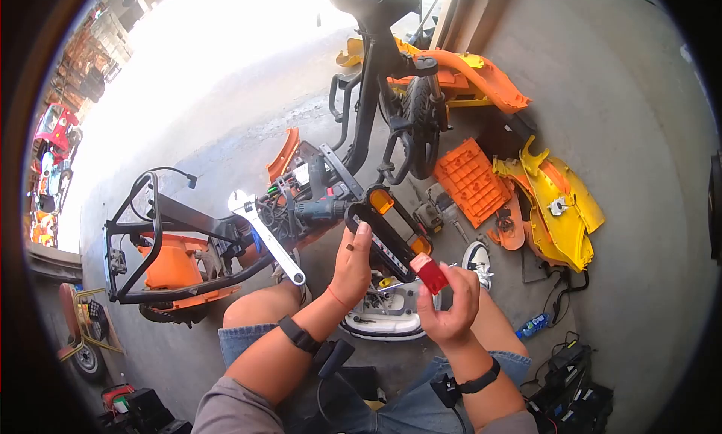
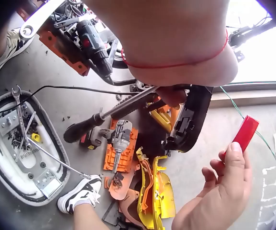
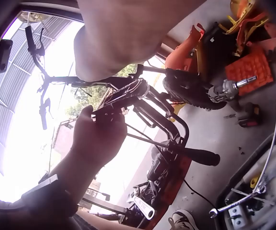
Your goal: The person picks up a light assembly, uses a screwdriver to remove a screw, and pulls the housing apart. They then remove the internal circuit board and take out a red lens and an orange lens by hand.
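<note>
My left hand (image 1: 352, 272) grips a long black plastic housing (image 1: 386, 247) with a pale strip along its face and amber lenses (image 1: 381, 201) beside it. A screwdriver (image 2: 84, 128) with a black handle juts out from the same hand, its shaft running in toward the palm in both wrist views. To the right, my right hand (image 1: 453, 310) pinches a small red lens (image 1: 429, 273) between thumb and fingers, held up apart from the housing. In the right wrist view, the left hand's fingers curl around the dark housing; the red lens is hidden there.
Ahead stands a stripped scooter frame (image 1: 259, 272) bearing a cordless drill (image 1: 320, 210) and an adjustable wrench (image 1: 267, 238). A white-lined seat base (image 2: 3, 158) holds spanners and screws. Orange and yellow panels (image 1: 553, 204), an impact wrench (image 2: 121, 139) and black batteries (image 1: 575, 381) lie around.
</note>
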`<move>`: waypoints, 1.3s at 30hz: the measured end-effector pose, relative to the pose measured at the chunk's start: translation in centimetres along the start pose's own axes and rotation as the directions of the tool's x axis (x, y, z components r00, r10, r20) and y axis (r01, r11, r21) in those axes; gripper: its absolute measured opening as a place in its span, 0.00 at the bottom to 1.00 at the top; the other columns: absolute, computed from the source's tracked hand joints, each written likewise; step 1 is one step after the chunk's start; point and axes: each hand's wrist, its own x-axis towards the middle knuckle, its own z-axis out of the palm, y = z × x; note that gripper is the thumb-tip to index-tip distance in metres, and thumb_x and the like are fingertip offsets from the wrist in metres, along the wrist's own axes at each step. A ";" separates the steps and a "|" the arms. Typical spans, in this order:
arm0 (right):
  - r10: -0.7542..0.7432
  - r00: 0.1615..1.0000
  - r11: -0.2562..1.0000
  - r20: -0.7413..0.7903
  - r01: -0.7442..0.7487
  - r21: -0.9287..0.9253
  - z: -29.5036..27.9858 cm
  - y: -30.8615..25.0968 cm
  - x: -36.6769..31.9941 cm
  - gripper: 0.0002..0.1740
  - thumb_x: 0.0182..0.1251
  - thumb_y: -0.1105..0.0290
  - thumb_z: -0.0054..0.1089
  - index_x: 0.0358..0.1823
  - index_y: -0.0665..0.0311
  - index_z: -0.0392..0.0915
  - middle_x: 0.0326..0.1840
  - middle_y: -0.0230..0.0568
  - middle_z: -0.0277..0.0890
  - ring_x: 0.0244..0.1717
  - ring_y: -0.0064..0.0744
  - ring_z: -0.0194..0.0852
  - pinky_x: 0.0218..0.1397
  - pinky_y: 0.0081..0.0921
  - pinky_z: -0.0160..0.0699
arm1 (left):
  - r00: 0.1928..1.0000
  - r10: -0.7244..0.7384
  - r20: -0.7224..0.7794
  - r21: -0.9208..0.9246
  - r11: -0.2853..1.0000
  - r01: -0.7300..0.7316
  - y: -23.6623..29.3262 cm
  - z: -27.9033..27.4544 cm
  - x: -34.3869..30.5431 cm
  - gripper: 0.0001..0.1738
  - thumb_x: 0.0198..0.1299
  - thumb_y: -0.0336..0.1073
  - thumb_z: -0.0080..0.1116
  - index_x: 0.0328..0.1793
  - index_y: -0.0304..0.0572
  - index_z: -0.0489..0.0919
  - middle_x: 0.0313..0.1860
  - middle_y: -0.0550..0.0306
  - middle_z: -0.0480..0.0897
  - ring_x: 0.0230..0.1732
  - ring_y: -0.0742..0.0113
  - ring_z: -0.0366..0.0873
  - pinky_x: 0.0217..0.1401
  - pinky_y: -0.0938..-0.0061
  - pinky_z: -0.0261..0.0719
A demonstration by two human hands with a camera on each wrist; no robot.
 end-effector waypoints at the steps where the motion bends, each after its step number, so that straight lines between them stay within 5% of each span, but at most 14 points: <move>1: 0.053 0.998 0.999 -0.037 -0.053 -0.006 -0.1 0.6 0.5 0.25 0.55 0.75 0.70 0.55 0.71 0.75 0.46 0.49 0.77 0.42 0.45 0.76 0.46 0.36 0.76 | 0.999 0.047 0.011 0.031 0.998 -0.047 -0.5 0.3 0.0 0.22 0.78 0.53 0.39 0.57 0.42 0.69 0.38 0.66 0.71 0.37 0.78 0.68 0.38 0.79 0.72; 3: 0.157 0.988 0.987 -0.011 -0.157 -0.029 -0.2 1.0 1.2 0.23 0.58 0.75 0.70 0.55 0.71 0.75 0.46 0.48 0.77 0.43 0.46 0.75 0.50 0.37 0.74 | 0.986 -0.130 0.109 0.004 0.991 0.131 0.0 0.7 -1.0 0.22 0.78 0.52 0.39 0.57 0.40 0.69 0.38 0.65 0.71 0.38 0.78 0.68 0.41 0.78 0.71; 13: 0.169 0.984 0.979 0.051 -0.161 -0.129 1.2 1.9 0.8 0.23 0.55 0.72 0.71 0.54 0.65 0.78 0.50 0.46 0.73 0.50 0.49 0.70 0.55 0.40 0.70 | 0.965 -0.047 0.258 -0.158 0.983 0.090 -1.6 1.3 -1.8 0.21 0.79 0.47 0.39 0.67 0.41 0.67 0.53 0.59 0.79 0.51 0.76 0.77 0.55 0.77 0.77; 26: 0.177 0.981 0.979 0.080 -0.168 -0.111 1.4 1.2 1.7 0.25 0.62 0.63 0.69 0.59 0.65 0.77 0.60 0.49 0.72 0.57 0.49 0.68 0.59 0.39 0.69 | 0.970 -0.189 0.154 -0.197 0.956 0.218 -0.4 0.6 -1.8 0.22 0.77 0.52 0.41 0.60 0.44 0.73 0.48 0.62 0.80 0.49 0.75 0.77 0.55 0.76 0.75; 29: 0.232 0.971 0.972 0.063 -0.234 0.023 1.3 2.3 1.6 0.26 0.65 0.59 0.67 0.60 0.66 0.76 0.60 0.51 0.74 0.59 0.51 0.70 0.60 0.38 0.70 | 0.968 -0.197 0.155 -0.172 0.960 0.223 -0.1 0.7 -1.9 0.21 0.77 0.52 0.41 0.60 0.44 0.73 0.48 0.61 0.81 0.48 0.75 0.78 0.54 0.76 0.76; 30: 0.332 0.933 0.935 0.136 -0.345 0.085 1.2 2.5 1.5 0.27 0.66 0.58 0.66 0.61 0.67 0.76 0.58 0.52 0.75 0.59 0.49 0.71 0.60 0.37 0.70 | 0.966 -0.201 0.160 -0.170 0.959 0.227 -0.2 0.8 -2.0 0.21 0.77 0.52 0.41 0.60 0.44 0.73 0.48 0.61 0.81 0.48 0.75 0.78 0.54 0.76 0.76; 31: 0.420 0.882 0.881 0.212 -0.453 0.139 1.0 2.7 1.6 0.27 0.67 0.57 0.66 0.61 0.68 0.75 0.56 0.53 0.76 0.59 0.48 0.72 0.61 0.37 0.70 | 0.969 -0.183 0.164 -0.186 0.959 0.212 -0.3 0.9 -2.0 0.21 0.78 0.51 0.40 0.61 0.45 0.72 0.44 0.64 0.79 0.41 0.78 0.76 0.43 0.80 0.73; 32: 0.483 0.822 0.809 0.303 -0.551 0.206 0.8 2.7 1.8 0.26 0.70 0.58 0.64 0.60 0.70 0.75 0.50 0.48 0.80 0.54 0.36 0.77 0.58 0.31 0.73 | 0.972 -0.165 0.169 -0.201 0.959 0.198 -0.3 0.9 -1.9 0.20 0.78 0.51 0.40 0.62 0.47 0.72 0.39 0.67 0.77 0.34 0.81 0.73 0.32 0.84 0.71; 33: 0.485 0.824 0.810 0.295 -0.550 0.205 0.8 2.8 2.0 0.26 0.70 0.58 0.64 0.60 0.70 0.75 0.50 0.48 0.80 0.54 0.36 0.77 0.58 0.31 0.73 | 0.971 -0.163 0.177 -0.199 0.960 0.197 -0.6 0.8 -1.7 0.20 0.78 0.51 0.40 0.62 0.47 0.72 0.39 0.67 0.77 0.34 0.81 0.73 0.32 0.84 0.71; 35: 0.589 0.554 0.389 0.588 -0.833 0.394 0.8 2.7 2.0 0.24 0.73 0.59 0.61 0.59 0.72 0.75 0.47 0.39 0.81 0.48 0.25 0.78 0.53 0.25 0.76 | 0.964 -0.200 0.174 -0.233 0.943 0.237 -1.1 0.3 -1.8 0.21 0.78 0.50 0.41 0.62 0.45 0.73 0.43 0.65 0.79 0.39 0.79 0.75 0.40 0.81 0.74; 36: 0.583 0.511 0.287 0.632 -0.857 0.428 1.0 2.9 1.8 0.21 0.74 0.61 0.60 0.59 0.71 0.75 0.44 0.32 0.80 0.43 0.18 0.78 0.47 0.18 0.77 | 0.963 -0.173 0.206 -0.250 0.942 0.222 -0.8 0.3 -1.8 0.22 0.78 0.50 0.41 0.62 0.42 0.74 0.47 0.63 0.80 0.45 0.76 0.77 0.49 0.78 0.75; 39: 0.541 0.443 0.091 0.715 -0.876 0.473 0.8 3.1 1.8 0.22 0.74 0.63 0.60 0.61 0.72 0.73 0.51 0.37 0.80 0.49 0.20 0.77 0.52 0.19 0.76 | 0.959 -0.165 0.229 -0.240 0.945 0.220 -0.8 0.1 -1.7 0.23 0.78 0.50 0.41 0.63 0.40 0.73 0.50 0.62 0.80 0.48 0.75 0.76 0.54 0.76 0.74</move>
